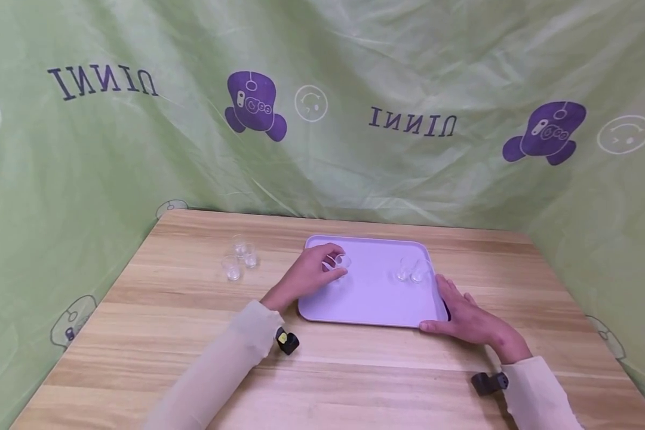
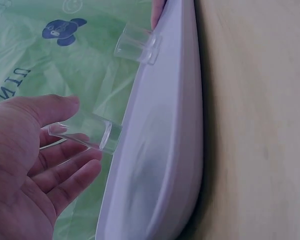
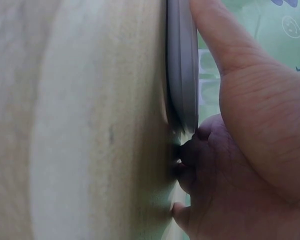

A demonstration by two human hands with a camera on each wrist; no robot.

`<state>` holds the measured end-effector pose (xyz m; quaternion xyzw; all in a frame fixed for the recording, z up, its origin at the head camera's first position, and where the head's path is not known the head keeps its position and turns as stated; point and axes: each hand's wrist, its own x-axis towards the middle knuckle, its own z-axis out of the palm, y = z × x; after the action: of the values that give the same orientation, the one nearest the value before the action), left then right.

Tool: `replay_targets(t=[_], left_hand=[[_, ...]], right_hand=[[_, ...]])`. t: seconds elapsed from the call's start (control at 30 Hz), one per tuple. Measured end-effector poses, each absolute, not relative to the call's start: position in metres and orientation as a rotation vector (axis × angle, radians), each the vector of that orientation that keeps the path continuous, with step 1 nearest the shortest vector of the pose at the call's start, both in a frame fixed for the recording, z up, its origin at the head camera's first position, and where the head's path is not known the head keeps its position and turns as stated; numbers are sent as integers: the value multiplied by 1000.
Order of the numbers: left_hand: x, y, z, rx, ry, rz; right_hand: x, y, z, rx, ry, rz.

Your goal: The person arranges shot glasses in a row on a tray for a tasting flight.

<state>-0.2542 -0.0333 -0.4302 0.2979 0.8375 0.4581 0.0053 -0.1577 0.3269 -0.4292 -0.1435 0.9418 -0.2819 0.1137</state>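
Note:
My left hand (image 1: 314, 272) is over the left part of a lilac tray (image 1: 373, 307), thumb and fingers around a small clear shot glass (image 1: 343, 261). In the left wrist view this shot glass (image 2: 97, 132) has its base close to the tray floor, and the fingers show through it. Two more clear shot glasses (image 1: 416, 273) stand side by side near the tray's right end. My right hand (image 1: 467, 316) rests at the tray's near right corner, spread wide. Its thumb (image 3: 225, 35) lies along the near rim, the fingers beside the right rim.
Three clear shot glasses (image 1: 233, 272) stand grouped on the wooden table (image 1: 193, 334), left of the tray. A green printed curtain (image 1: 322, 167) hangs behind the table and along both sides.

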Motion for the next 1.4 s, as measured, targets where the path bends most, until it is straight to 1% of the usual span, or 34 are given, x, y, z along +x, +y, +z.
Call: replay_targets(t=[0.6,0.83,1.4], left_hand=[[-261,20,-432,983,2594,1357],[-264,34,-437,967,2605,1342],[-262,62,-435,944,2634,1275]], right_hand=[[-159,326,-431,-412,2772,-811],[-158,324,-431,-406,2769,-798],[-157,325,-431,-418,2784,-796]])
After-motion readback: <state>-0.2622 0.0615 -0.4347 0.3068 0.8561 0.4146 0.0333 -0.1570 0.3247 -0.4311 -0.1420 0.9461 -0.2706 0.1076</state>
